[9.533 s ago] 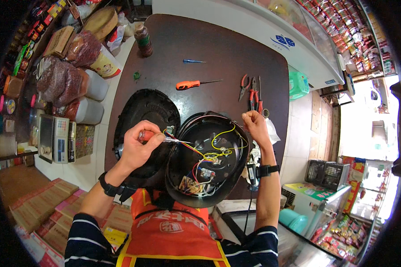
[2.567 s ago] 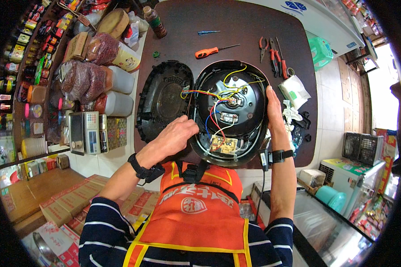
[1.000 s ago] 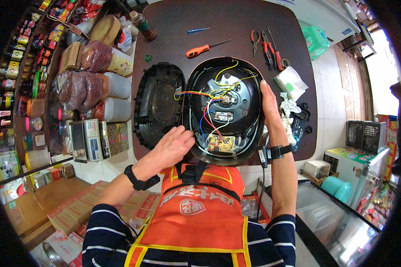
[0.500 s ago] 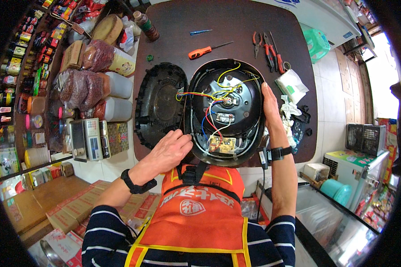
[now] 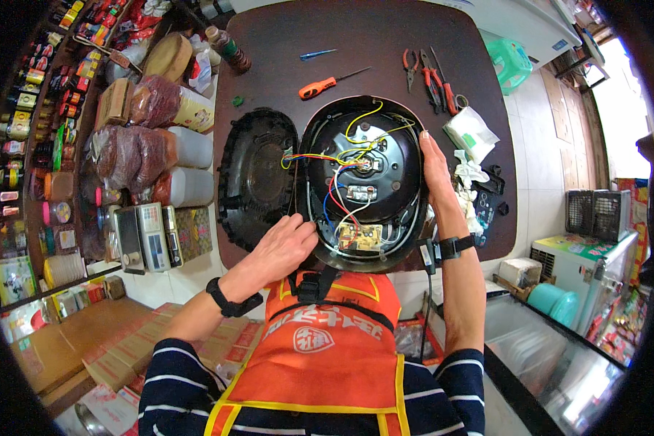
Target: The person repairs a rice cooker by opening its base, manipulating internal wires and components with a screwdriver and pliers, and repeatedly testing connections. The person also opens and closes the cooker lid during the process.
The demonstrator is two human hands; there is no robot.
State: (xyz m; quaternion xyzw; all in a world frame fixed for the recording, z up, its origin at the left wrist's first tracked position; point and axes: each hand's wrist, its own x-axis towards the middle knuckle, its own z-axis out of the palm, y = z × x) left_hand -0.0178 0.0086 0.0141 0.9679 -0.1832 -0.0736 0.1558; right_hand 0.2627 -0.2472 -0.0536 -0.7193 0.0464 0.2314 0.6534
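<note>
An opened rice cooker (image 5: 394, 171) lies bottom up at the table's near side, its dark metal inside exposed. Coloured wires run across it to a small circuit board (image 5: 360, 237) at its near end. On its left lies the black slotted base cover (image 5: 258, 174), joined to it by a wire bundle. My left hand (image 5: 283, 243) is closed, its curled fingertips at the cooker's near-left rim; anything small between them is hidden. Along the cooker's right side my right hand (image 5: 436, 171) holds the housing, with fingers nearly straight and partly hidden.
Beyond the cooker lie an orange screwdriver (image 5: 320, 88) and a small blue screwdriver (image 5: 318, 54). Red-handled pliers (image 5: 434, 87) are at the far right, with a tissue packet (image 5: 471, 135) nearer. A bottle (image 5: 229, 49) stands far left. The dark table (image 5: 370, 36) carries all these.
My left hand has shifted slightly right, with its fingertips further over the cooker's rim. My right hand stays against the housing. The whole view has moved a little.
</note>
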